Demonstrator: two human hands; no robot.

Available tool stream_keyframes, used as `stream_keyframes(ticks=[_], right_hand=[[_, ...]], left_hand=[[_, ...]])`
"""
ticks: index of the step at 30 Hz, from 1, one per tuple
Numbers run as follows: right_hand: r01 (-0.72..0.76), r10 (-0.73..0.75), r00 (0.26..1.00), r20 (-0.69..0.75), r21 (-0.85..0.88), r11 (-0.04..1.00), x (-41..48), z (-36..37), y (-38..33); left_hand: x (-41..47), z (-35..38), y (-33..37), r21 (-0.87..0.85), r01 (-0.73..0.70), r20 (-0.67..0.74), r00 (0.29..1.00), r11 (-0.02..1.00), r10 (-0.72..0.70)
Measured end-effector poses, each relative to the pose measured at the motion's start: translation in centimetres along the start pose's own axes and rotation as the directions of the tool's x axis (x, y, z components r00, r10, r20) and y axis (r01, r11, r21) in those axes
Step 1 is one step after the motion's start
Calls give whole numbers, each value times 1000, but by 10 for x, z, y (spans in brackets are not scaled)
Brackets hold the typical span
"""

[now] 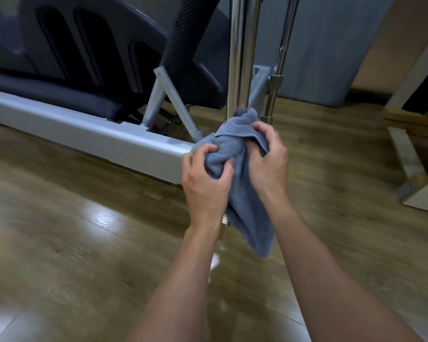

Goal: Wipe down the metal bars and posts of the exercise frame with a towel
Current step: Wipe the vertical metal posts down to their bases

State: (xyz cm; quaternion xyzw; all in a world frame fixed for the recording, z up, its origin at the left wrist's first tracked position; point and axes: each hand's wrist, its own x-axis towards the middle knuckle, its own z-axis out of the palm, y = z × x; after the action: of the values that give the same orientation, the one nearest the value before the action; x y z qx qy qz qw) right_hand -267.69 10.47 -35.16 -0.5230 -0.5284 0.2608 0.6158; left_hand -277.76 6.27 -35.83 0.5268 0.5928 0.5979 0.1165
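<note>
A thick chrome post of the exercise frame rises from the corner of a grey base rail. A blue-grey towel is bunched around the foot of the post, and its loose end hangs down toward the floor. My left hand grips the towel's left side with curled fingers. My right hand grips its right side, close against the post. The towel and both hands hide the post's base. A thinner chrome bar with a collar stands just right of the post.
Dark padded parts of the machine fill the upper left above the rail, with grey diagonal struts beside the post. A wooden frame stands at the right. Glossy wood floor spreads below, and a grey wall panel is behind.
</note>
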Motion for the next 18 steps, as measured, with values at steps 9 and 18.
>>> stream_keyframes(ticks=[9,18], right_hand=[[-263,274,960,63,-151,953,-34,-10,47],[-263,261,964,-55,-26,964,-36,-5,71]], left_hand=[[-13,1,-30,21,424,250,875,906,-415],[-20,22,-42,86,346,260,898,934,-356]])
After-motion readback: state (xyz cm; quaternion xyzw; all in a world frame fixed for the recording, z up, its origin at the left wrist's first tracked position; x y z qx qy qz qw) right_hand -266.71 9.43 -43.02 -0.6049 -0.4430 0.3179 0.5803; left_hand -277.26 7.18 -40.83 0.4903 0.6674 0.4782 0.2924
